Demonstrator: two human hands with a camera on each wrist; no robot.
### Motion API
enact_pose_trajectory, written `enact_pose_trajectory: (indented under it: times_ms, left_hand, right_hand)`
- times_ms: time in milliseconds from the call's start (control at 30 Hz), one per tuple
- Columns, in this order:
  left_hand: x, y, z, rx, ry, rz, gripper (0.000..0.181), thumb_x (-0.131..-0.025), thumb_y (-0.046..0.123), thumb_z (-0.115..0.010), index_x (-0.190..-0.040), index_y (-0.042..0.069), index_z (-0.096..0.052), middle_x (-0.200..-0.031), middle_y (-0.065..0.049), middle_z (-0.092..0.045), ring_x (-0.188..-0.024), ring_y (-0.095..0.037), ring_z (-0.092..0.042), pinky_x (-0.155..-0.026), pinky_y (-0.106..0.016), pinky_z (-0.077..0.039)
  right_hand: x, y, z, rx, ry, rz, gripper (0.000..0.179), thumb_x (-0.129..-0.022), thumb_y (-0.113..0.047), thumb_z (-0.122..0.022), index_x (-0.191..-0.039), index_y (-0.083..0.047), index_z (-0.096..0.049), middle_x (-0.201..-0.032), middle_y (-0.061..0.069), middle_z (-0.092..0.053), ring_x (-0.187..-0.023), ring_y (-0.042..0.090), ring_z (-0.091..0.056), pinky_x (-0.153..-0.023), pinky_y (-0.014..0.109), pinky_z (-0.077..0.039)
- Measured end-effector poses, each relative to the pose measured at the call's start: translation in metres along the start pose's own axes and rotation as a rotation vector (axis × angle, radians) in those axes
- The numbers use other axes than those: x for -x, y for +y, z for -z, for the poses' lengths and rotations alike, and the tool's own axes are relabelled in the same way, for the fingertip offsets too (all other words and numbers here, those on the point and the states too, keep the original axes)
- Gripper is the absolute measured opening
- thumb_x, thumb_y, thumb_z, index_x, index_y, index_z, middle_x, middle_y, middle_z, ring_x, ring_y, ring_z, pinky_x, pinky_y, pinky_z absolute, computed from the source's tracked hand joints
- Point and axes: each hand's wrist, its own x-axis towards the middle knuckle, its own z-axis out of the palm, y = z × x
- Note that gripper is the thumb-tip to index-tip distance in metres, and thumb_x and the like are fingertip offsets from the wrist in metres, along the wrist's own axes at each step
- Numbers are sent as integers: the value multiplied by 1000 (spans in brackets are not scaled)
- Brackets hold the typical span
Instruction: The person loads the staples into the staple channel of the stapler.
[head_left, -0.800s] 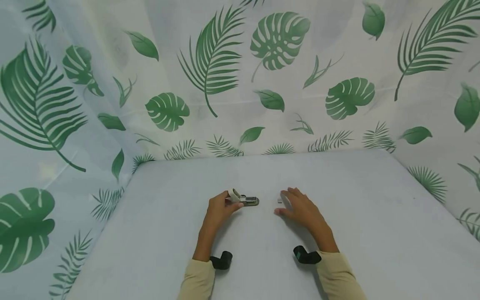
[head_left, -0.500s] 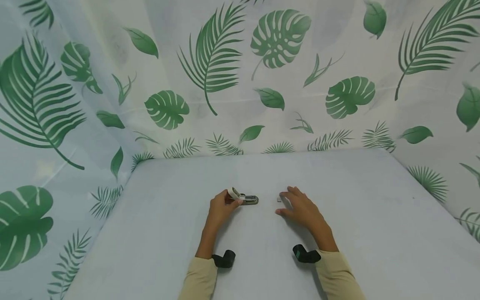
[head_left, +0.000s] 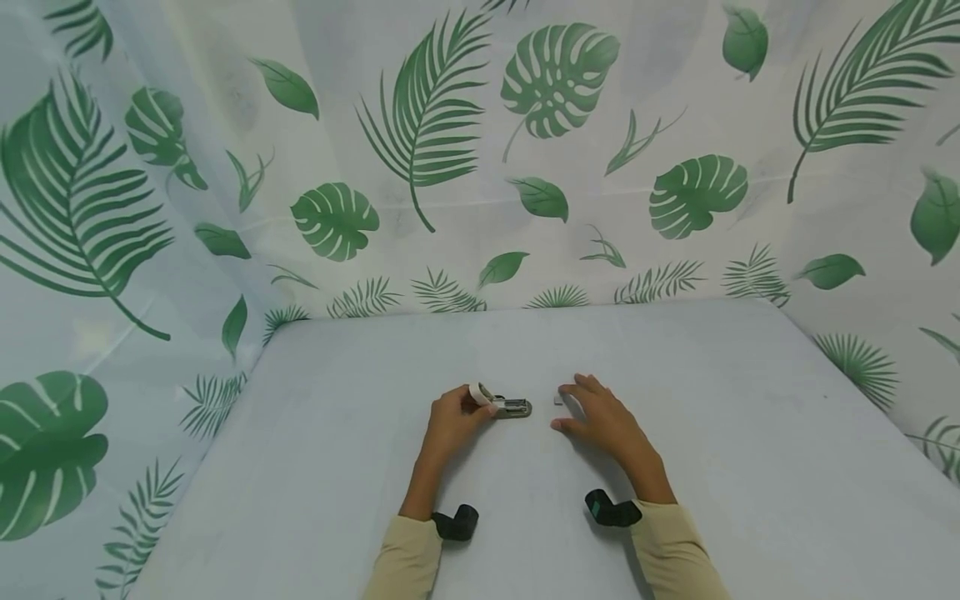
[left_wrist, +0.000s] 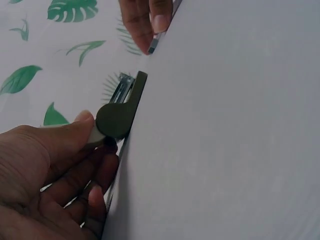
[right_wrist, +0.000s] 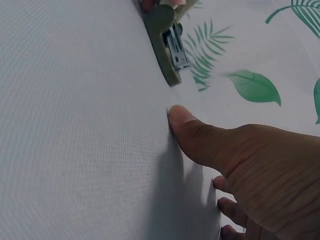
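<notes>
Shifted rightward, the opened olive stapler [head_left: 514,407] is pinched by the left grip [head_left: 454,421], right grip [head_left: 604,417] spread.

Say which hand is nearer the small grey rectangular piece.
Right. The right hand is just beside the grey piece, contact unclear. The left hand is farther off, to its left, holding the opened olive-and-cream stapler.

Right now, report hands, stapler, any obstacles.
Left hand holds stapler, cover raised. Right hand beside small grey piece, contact unclear. No obstacle seen between stapler and piece.

Head view downward, wrist close-ups, stapler [head_left: 513,408] shared
</notes>
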Motion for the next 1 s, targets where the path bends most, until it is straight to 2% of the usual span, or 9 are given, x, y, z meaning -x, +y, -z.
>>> enact_pose_trajectory:
  times_ms: [200, 400, 567, 800, 1000]
  left_hand:
    - [1, 7, -10, -16, -47, -42, 24, -86, 25, -76, -100, 6, -71, -96, -9, -74, -87, -19, -69, -79, -36, -54]
    - [2, 13, -14, -71, -45, -10, 27, -85, 34, -76, -99, 11, -71, -95, -5, -75, -91, -21, -69, -89, -52, -44]
    - [2, 12, -15, -62, -57, -6, 28, -86, 34, -75, -102, 12, -71, -96, -4, -75, -93, -22, -69, -94, -60, -38]
    - [1, 9, -13, -31, -70, -19, 27, -86, 31, -75, -104, 11, -71, -95, -5, -75, -92, -22, -67, -99, -62, -35]
    - [1, 6, -14, -55, -84, -14, 29, -86, 32, -75, -106, 12, -71, -94, -4, -73, -89, -19, -65, -96, -58, -38]
  right_hand:
    - [0, -1, 1, -14, -2, -7, 62, -85, -35, -75, -134, -3, -56, -149, 28, -39, -140, 48, -32, -110, 62, -31]
    - [0, 0, 0, -9, 12, 1, 57, -86, -33, -74, -133, -3, -57, -148, 27, -41, -140, 47, -32, -109, 62, -33]
    - [-2, 1, 0, -40, 39, 7, 49, -88, -27, -73, -128, -3, -60, -146, 28, -43, -140, 47, -33, -110, 61, -32]
    - [-9, 4, -7, -182, 139, -8, 30, -87, -15, -73, -114, -3, -65, -144, 30, -45, -140, 47, -34, -111, 61, -30]
    - [-12, 7, -15, -268, 227, -6, 20, -84, -8, -75, -102, -1, -68, -140, 28, -50, -139, 45, -36, -113, 57, -29]
